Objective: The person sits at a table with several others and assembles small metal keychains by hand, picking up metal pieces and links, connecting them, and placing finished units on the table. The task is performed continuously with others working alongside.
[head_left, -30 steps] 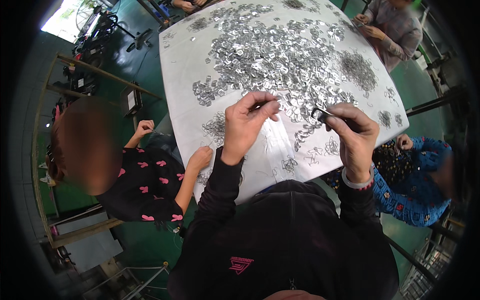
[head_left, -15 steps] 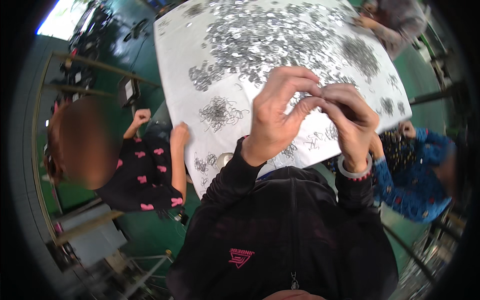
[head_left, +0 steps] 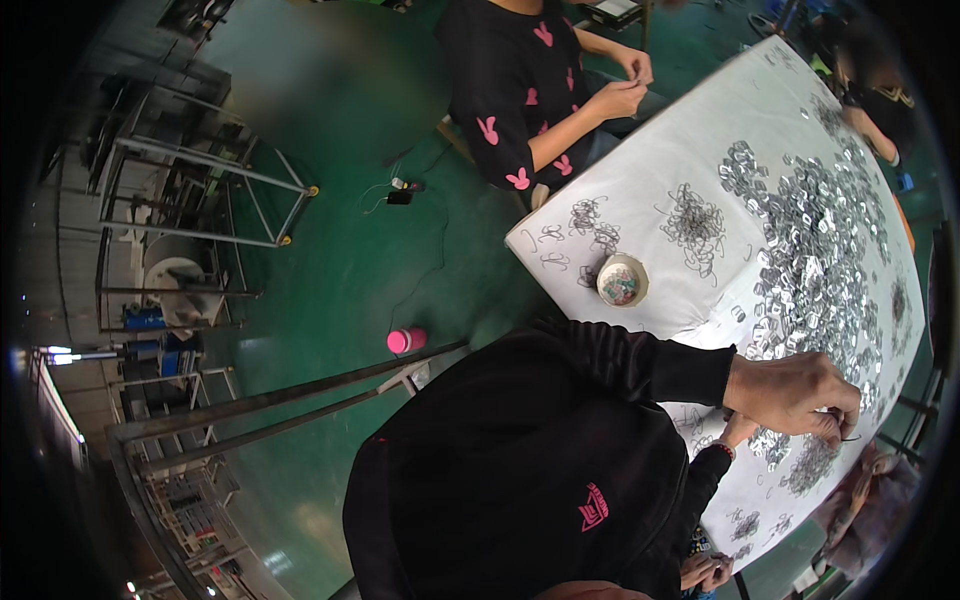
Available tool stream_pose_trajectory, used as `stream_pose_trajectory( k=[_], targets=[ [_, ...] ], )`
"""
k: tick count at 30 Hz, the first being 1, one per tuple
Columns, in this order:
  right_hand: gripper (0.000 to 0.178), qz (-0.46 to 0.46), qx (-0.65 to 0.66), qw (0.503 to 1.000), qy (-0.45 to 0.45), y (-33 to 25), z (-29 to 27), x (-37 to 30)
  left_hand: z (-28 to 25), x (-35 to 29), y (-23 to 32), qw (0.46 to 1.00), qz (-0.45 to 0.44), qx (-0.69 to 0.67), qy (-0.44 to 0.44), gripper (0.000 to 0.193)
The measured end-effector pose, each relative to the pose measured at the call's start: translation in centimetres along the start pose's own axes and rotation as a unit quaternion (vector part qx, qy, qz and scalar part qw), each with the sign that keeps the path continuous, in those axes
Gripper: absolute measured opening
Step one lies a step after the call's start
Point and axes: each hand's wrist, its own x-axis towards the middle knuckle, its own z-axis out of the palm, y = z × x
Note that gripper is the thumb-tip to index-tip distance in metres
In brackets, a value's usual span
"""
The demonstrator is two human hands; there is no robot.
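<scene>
My left hand [head_left: 795,393] reaches over the white-covered table, fingers bent and pressed together in a pinch. A thin dark curved wire hook [head_left: 850,438] pokes out at its fingertips. Below its wrist, my right hand [head_left: 738,428] shows only in part; its fingers are hidden behind the left hand. A large heap of shiny flat metal pieces [head_left: 815,240] spreads under and beyond my left hand. Right by the fingers lies a pile of thin wire hooks [head_left: 812,462]. Another loose pile of wire hooks [head_left: 694,228] lies on the sheet farther left.
A round tub [head_left: 622,281] with small coloured bits stands near the table's corner [head_left: 515,238]. A co-worker in a black top with pink shapes [head_left: 520,100] sits across that edge; other people work along the far and right edges. A pink bottle [head_left: 406,341] and metal frames [head_left: 210,190] stand on the green floor.
The view has swung left, so the table now sits at the right. My hands, earlier fingertip to fingertip, now overlap, with the left in front of the right.
</scene>
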Motion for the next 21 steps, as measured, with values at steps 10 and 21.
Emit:
stream_pose_trajectory(
  k=[10,21],
  targets=[
    [0.026,0.018,0.165,0.984,0.060,-2.9,-1.1,-0.8,-0.7,-0.4,1.0,0.997,-0.004,0.071,0.016,0.010],
    [0.013,-0.285,0.378,0.845,0.251,-33.7,-20.1,-10.7,0.3,0.5,0.4,0.986,0.009,0.124,-0.109,0.016]
  ],
)
